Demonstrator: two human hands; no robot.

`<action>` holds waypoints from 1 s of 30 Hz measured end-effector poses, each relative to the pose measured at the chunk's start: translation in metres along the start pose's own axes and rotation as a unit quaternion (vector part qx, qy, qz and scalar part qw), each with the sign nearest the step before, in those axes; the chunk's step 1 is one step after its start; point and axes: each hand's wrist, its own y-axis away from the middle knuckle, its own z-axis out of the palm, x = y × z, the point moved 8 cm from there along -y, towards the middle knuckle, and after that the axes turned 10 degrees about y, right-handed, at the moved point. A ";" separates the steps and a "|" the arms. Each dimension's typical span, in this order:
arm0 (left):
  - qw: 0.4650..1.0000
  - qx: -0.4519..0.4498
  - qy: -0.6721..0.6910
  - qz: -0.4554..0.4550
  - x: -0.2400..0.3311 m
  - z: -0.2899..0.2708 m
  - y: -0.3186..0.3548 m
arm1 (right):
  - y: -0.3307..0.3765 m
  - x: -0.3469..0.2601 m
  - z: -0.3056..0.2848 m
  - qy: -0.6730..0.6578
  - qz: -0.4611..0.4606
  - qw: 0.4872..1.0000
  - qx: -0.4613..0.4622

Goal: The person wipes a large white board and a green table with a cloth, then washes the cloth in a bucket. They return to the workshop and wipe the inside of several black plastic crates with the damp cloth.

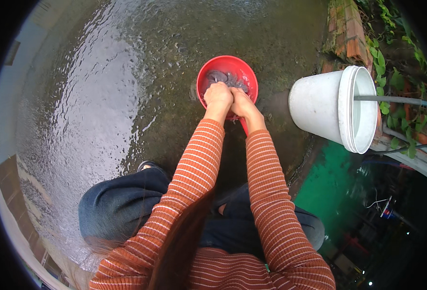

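In the head view, a round red plastic dipper sits on the wet grey-brown concrete ground, ahead of the person's bent, blue denim-clad knees; that low central spot probably lets both arms reach straight down into it. Its short red handle points back toward the person, under the right wrist. A dark grey, wet, cloth-like bundle lies inside the bowl, which seems to hold water and likely contains the drips. The left hand is curled and the right hand slopes in beside it, the two pressed together against the bundle. The fingertips are hidden, so I cannot tell whether either pinches it. To the right, near the dipper, a white tapered plastic bucket has a grey hose entering its mouth, presumably to feed it water.
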 end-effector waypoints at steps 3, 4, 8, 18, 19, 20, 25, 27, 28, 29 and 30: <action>0.988 0.050 0.078 0.122 0.058 -0.025 0.022 | 0.015 -0.004 -0.028 -0.295 0.035 0.953 0.067; 0.971 -0.018 0.205 0.121 0.068 -0.025 0.015 | 0.022 -0.002 -0.039 -0.361 0.084 0.926 0.072; 0.693 -0.079 0.686 0.208 0.114 -0.126 0.066 | 0.014 0.006 -0.081 -0.355 -0.011 0.928 0.111; 0.601 -0.017 0.799 -0.007 0.042 -0.050 -0.013 | 0.008 -0.179 -0.198 -0.687 -0.219 0.690 0.067; 0.554 -0.048 0.829 0.055 0.051 -0.053 -0.019 | 0.003 -0.188 -0.200 -0.726 -0.252 0.639 0.026; 0.504 -0.077 0.852 0.119 0.055 -0.054 -0.029 | -0.004 -0.191 -0.202 -0.722 -0.251 0.643 0.034; 0.242 -0.164 0.939 0.183 0.064 -0.099 -0.006 | -0.045 -0.175 -0.171 -0.551 -0.136 0.814 0.123; 0.286 -0.107 0.941 0.147 0.049 -0.104 -0.026 | -0.039 -0.193 -0.124 -0.235 -0.203 0.935 0.173; 0.306 -0.075 0.940 0.129 0.039 -0.105 -0.036 | -0.028 -0.211 -0.101 0.038 -0.280 0.932 0.227; 0.119 -0.190 0.953 0.206 0.047 -0.109 -0.020 | -0.043 -0.204 -0.101 -0.023 -0.222 0.949 0.221; 0.206 -0.106 0.938 0.259 0.043 -0.112 -0.020 | -0.069 -0.197 -0.105 -0.083 -0.162 0.960 0.214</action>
